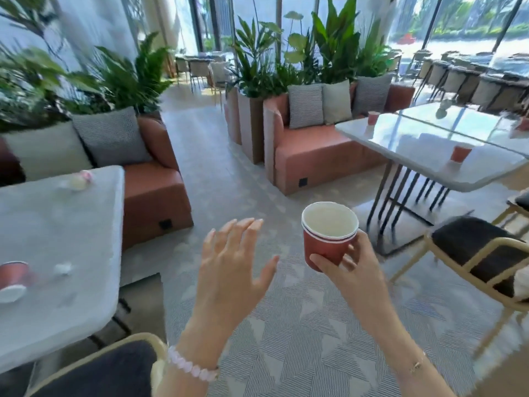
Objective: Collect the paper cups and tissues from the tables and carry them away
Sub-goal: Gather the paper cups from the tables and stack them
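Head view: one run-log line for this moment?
right hand: holds stacked red paper cups | left hand: open, empty | near table: cup, tissue uncollected

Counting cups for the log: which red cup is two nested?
The cup held in the right hand: two white rims, one above the other. Those on the right table look single.

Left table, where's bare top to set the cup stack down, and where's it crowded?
Left table: bare middle, bordered by the far tissue and, near-left, the left cup and near tissue; that corner is crowded. Right table: bare strip between back cup and front cup. Right hand holds the cup stack.
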The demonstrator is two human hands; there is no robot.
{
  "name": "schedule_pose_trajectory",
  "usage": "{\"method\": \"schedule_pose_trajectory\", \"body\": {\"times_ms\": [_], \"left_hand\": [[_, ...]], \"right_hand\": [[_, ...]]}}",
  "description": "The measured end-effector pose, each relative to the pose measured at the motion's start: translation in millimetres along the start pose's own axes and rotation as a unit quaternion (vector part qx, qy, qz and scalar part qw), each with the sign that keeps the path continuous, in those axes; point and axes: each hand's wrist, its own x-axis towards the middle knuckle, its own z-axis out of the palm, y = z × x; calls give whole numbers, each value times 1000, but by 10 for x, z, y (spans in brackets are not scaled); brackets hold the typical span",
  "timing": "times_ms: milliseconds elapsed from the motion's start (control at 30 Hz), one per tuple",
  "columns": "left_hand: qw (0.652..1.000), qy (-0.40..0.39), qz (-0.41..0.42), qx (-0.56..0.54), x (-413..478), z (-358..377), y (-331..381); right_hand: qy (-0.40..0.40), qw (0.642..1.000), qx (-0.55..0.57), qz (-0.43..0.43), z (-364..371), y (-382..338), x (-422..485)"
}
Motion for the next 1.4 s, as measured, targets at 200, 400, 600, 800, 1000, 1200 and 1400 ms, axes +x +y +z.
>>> {"method": "schedule_pose_trajectory", "body": {"times_ms": [200,400,600,800,1000,1200,1400], "left_hand": [[994,-20,-94,56,313,130,-397],[984,-6,-153,87,690,326,-962],[976,18,-190,100,1318,554,-1786],[972,30,-206,107,2043,633,-2648],[965,30,-232,116,2467,702,-3334],[952,51,-257,158,2739,802,-3921],[931,72,-294,206,3054,993,-4567]], "right_hand": [[-112,993,22,4,423,203,716],[-188,981,40,9,1087,376,1400],[-220,975,41,-6,1956,467,2200],[-239,970,51,-5,2849,435,3001],[-256,965,61,-9,3586,428,3576],[-315,947,64,-10,4312,521,4072],[-381,920,88,-16,5229,571,4657]]}}
